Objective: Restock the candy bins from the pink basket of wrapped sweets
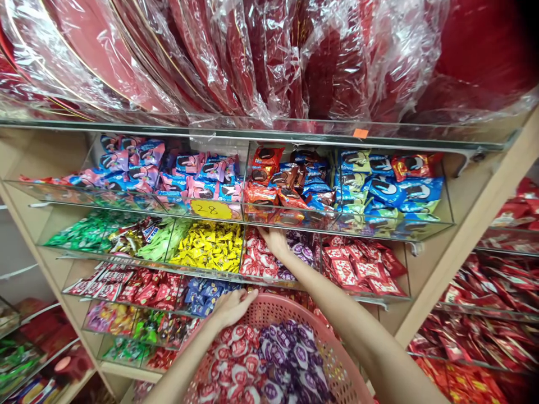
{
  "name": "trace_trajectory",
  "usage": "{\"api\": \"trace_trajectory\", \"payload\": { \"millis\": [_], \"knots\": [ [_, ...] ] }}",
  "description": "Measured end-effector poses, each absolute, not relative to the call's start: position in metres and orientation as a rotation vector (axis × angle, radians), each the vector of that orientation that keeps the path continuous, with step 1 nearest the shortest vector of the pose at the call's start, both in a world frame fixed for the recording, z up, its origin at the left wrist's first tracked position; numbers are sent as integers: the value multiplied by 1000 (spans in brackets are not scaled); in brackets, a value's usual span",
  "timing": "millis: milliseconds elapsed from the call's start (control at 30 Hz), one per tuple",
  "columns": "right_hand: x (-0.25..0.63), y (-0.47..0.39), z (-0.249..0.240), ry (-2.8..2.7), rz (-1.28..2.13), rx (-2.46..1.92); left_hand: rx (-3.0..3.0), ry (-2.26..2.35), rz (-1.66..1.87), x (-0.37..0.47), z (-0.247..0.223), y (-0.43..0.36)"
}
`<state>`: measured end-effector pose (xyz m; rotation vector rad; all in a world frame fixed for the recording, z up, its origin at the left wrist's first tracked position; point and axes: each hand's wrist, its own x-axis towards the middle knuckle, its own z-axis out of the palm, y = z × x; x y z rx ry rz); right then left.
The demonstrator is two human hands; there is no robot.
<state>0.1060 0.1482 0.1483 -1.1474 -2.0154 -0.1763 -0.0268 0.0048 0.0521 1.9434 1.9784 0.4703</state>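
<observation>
My left hand is closed on the far rim of a pink perforated plastic basket. Inside the basket lie red-and-white wrapped candies on the left and purple-and-white wrapped candies on the right. My right hand reaches over the basket into a shelf compartment, above red-and-white candies with purple candies beside them. Its fingertips are behind the lip of the shelf above, so whether they grip anything is hidden.
Clear-walled tiers hold yellow candies, green candies, red packets and blue cookie packs. A yellow "28" tag hangs at the upper shelf edge. Plastic-wrapped red round items stand above a glass shelf. A wooden upright is at right.
</observation>
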Motion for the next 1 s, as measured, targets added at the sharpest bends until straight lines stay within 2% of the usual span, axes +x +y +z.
{"api": "trace_trajectory", "payload": {
  "millis": [200,433,600,900,1000],
  "knots": [
    [132,99,135,-2027,-378,-824,1973,1993,459,-25,54,4],
    [163,25,144,-1897,-222,-530,2011,1983,415,-19,57,4],
    [162,-38,130,-1778,203,-566,2038,1966,311,-17,59,5],
    [141,-80,31,-1751,1316,-667,2001,2017,301,-8,55,-11],
    [145,-86,8,-1701,1534,-672,1970,2008,291,-3,45,-18]
  ]
}}
